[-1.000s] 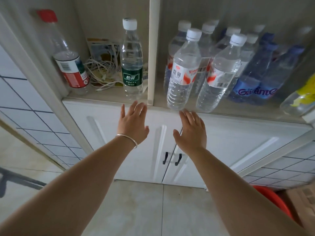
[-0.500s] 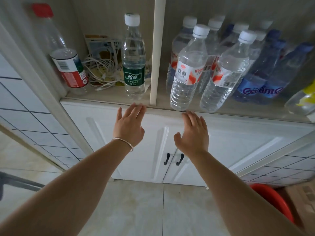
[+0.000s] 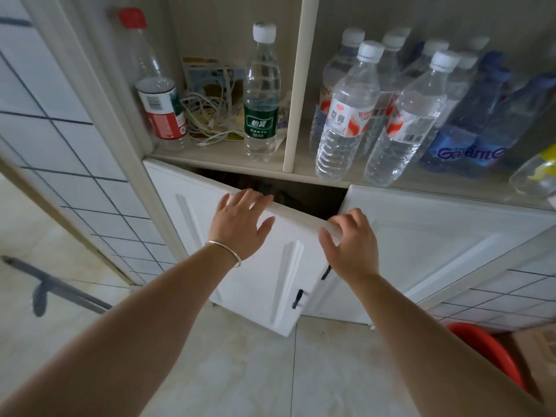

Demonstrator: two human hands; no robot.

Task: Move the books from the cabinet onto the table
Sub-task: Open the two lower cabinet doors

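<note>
While the left cabinet door is only part-way open, this is the access step, no book handled yet. Nearest: floor tiles, red basin at right edge. Left hand lies on the door's top edge, fingers fairly straight and spread, tips over the rim, nothing clamped. Right hand is at the same door's free top corner, fingers curled over the edge, thumb on the front face: gripping the door. Right door is shut; black handles are unused. Behind the gap: dark interior, contents unreadable, so books not confirmed visible; presumably in there. Above, on the open shelf: green-label bottle, red-label bottle, cable tangle, water bottles at right. Table not in frame. Next, I'd say: swing the door fully clear, free a hand, then reach in low.
</note>
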